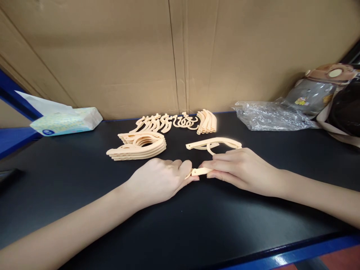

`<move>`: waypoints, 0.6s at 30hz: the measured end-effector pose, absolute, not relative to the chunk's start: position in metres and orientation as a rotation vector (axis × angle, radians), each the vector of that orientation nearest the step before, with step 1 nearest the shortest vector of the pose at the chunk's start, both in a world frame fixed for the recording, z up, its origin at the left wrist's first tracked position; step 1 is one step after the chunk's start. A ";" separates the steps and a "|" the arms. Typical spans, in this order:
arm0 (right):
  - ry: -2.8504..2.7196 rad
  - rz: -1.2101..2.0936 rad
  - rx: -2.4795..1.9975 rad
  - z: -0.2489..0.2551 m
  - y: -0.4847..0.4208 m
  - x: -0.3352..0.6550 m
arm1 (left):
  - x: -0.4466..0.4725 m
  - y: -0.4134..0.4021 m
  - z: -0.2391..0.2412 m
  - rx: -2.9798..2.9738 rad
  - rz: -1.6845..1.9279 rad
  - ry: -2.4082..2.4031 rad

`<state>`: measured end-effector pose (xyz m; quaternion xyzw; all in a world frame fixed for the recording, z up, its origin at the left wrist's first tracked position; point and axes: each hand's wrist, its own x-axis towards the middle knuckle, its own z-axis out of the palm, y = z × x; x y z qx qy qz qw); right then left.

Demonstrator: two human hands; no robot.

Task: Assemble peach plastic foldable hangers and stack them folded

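My left hand (161,180) is closed in a pinch on one end of a cream plastic folding-hanger piece (201,171). From the other side, my right hand (243,168) grips the same piece, so only a short stretch with a small pin hole shows between the hands. Just beyond my right hand lies a cream folding hanger (222,141), partly covered by the fingers. A stack of folded hangers (137,148) rests past my left hand. Further back are loose short arms (154,123), several hooks (185,120) and a bundle of curved hanger arms (207,120).
A tissue pack (67,122) stands at the back left, and a dark object (8,178) lies at the left edge. Crumpled clear plastic (270,116), a bottle (312,92) and a dark bag (344,110) occupy the right. Cardboard (118,56) walls off the black table (180,232).
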<state>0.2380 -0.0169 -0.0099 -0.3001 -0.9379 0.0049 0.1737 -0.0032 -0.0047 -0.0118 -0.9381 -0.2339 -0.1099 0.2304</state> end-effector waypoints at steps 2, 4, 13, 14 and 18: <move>-2.669 0.080 -0.865 -0.009 -0.016 0.238 | -0.003 -0.005 -0.011 -2.554 -0.296 -0.635; -2.665 0.166 -0.878 -0.007 -0.016 0.238 | -0.003 -0.006 -0.010 -2.528 -0.289 -0.623; -2.641 0.394 -0.877 -0.003 -0.015 0.237 | -0.003 -0.006 -0.011 -2.490 -0.318 -0.603; -2.638 0.384 -0.880 -0.003 -0.014 0.237 | -0.003 -0.006 -0.011 -2.494 -0.327 -0.601; -2.653 0.316 -0.888 -0.006 -0.014 0.238 | -0.004 -0.005 -0.009 -2.508 -0.368 -0.560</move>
